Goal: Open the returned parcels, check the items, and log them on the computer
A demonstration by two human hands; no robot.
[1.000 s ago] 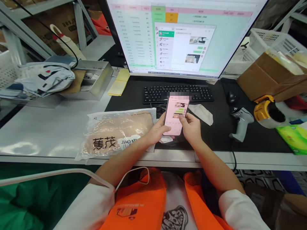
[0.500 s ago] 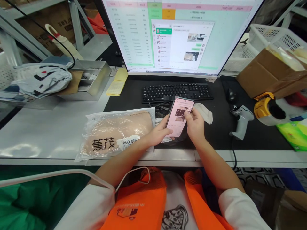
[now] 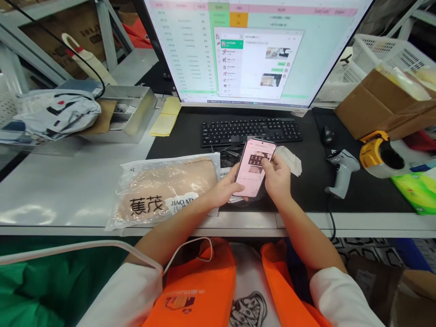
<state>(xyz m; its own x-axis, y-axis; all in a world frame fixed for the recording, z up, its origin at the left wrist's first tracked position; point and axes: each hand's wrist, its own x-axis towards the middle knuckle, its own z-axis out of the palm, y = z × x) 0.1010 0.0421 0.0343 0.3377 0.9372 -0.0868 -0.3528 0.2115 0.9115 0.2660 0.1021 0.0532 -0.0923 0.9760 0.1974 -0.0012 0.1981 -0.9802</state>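
Observation:
A smartphone (image 3: 254, 169) with a lit pink screen is held above the desk's front edge by both hands. My left hand (image 3: 223, 190) cups its lower left side, fingers wrapped round it. My right hand (image 3: 277, 178) grips the right side, with the thumb resting on the screen. Just left of the hands lies a clear plastic bag (image 3: 166, 190) holding a beige garment, printed with black lettering. Behind the phone sits a black keyboard (image 3: 250, 131) in front of a large monitor (image 3: 252, 50).
A handheld barcode scanner (image 3: 340, 172) and a yellow tape dispenser (image 3: 379, 155) lie on the black mat at right, beside a cardboard box (image 3: 378, 106) and a white basket (image 3: 384, 52). At left are a metal tray (image 3: 131, 116), yellow notes (image 3: 166, 118) and a grey mailer bag (image 3: 57, 113).
The phone has tilted to the right and its screen shows a different picture. My right hand has slid up its right side. In the last half second almost nothing has moved.

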